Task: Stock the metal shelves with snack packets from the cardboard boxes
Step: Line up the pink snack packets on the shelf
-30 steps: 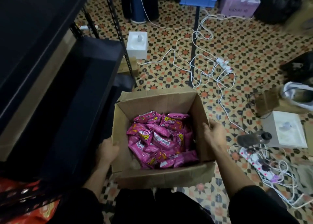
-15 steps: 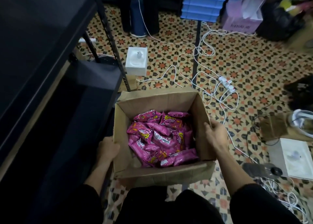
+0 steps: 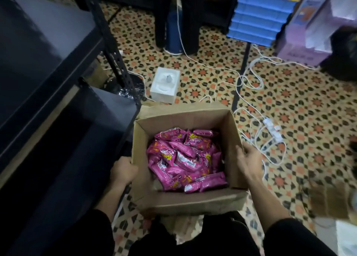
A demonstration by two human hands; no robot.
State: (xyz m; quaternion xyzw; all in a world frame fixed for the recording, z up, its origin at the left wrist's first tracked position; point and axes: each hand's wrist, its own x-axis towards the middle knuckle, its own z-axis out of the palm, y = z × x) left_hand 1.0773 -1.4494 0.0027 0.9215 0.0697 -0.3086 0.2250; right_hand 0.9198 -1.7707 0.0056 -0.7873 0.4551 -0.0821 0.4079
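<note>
Head view shows us pink snack packets heaped in an open cardboard box just beside the metal shelves. Our left hand and right hand grip its side walls, fingers clamped on the cardboard.

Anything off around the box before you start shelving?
Nothing spilled: the pink packets lie jumbled but inside the cardboard box, gripped by the left hand and right hand. Loose white cables and a power strip sprawl over the floor right of it, a likely trip hazard.

White foam block, power strip, blue trays on patterned floor
</note>
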